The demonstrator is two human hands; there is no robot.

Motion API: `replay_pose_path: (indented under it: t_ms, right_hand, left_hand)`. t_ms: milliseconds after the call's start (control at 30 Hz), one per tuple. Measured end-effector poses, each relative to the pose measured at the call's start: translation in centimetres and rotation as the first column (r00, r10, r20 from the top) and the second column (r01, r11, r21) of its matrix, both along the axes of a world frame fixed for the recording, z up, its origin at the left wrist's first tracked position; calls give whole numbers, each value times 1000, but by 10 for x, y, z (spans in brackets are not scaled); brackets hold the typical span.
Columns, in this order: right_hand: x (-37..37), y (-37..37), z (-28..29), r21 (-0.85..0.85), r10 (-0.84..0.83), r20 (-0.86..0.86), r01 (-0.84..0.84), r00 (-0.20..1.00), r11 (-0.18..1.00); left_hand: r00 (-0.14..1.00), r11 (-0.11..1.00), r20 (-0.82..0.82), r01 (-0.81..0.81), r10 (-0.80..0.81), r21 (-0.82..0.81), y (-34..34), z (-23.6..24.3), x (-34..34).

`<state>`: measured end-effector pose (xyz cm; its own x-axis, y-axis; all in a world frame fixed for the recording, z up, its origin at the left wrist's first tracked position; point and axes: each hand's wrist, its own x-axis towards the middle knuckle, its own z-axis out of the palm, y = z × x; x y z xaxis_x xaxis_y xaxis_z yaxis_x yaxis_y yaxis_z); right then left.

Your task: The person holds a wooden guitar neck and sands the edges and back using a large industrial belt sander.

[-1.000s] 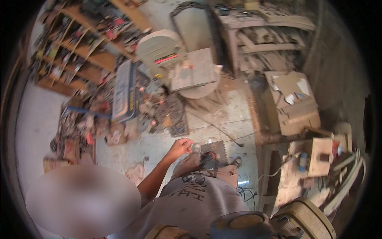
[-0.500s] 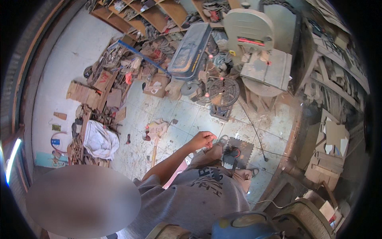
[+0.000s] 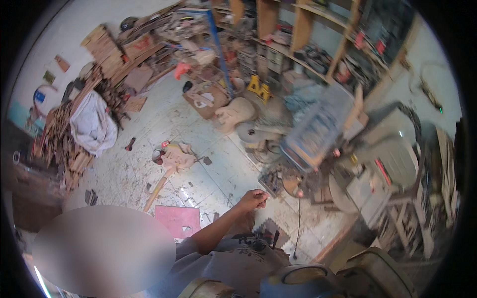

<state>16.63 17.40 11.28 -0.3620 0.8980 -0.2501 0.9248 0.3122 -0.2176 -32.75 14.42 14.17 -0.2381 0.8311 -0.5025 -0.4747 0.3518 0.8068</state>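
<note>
Head view is showing the left hand (image 3: 252,200) hanging above the tiled floor (image 3: 213,171), its fingers bent inward toward the thumb; whether the tips are meeting or pinching something small, I cannot tell. The right hand is not showing.

Just past the fingers in this view, a crate (image 3: 266,186) is standing on the floor. Nearer the body, a mat (image 3: 282,235) is lying flat, partly covered by the person's lap. The hand is seemingly touching neither, though its height above them is hard to judge.

Judging by its load, the crate is probably weighing a fair amount and staying stiff when lifted; two opposite walls are offering the surest hold, and loose bits may be sliding if it tips. The mat is likely weighing little, bending softly and risking no breakage; its toothed edge is giving a good place to pinch, though dust may be making it slick.

In looks, the crate is appearing dark, low and boxy, with its contents blurring into a jumble. The mat is showing a dull grey-brown face and a zigzag border. A dark cord (image 3: 298,223) is running down the floor to the mat's right.
</note>
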Motion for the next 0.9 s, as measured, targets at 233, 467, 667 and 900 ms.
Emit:
replay_pose_path:
  t_ms: [233, 467, 667, 900]
  right_hand:
    - [-428, 99, 126, 351, 548, -531, -421, 646, 836]
    - [-758, 164, 204, 307, 454, -852, -453, 261, 837]
    - [-993, 239, 270, 467, 514, -858, -405, 7, 786]
    - [-1257, 290, 356, 601, 663, -746, -365, 63, 711]
  left_hand:
    - [776, 798, -222, -603, 590, 16, -127, 62, -195]
    - [276, 253, -260, -960, 925, -118, -228, 59, -256]
    - [9, -23, -235, -991, 972, -132, -255, 11, -319]
    - [-28, -58, -305, -994, 952, -88, -187, 55, -457]
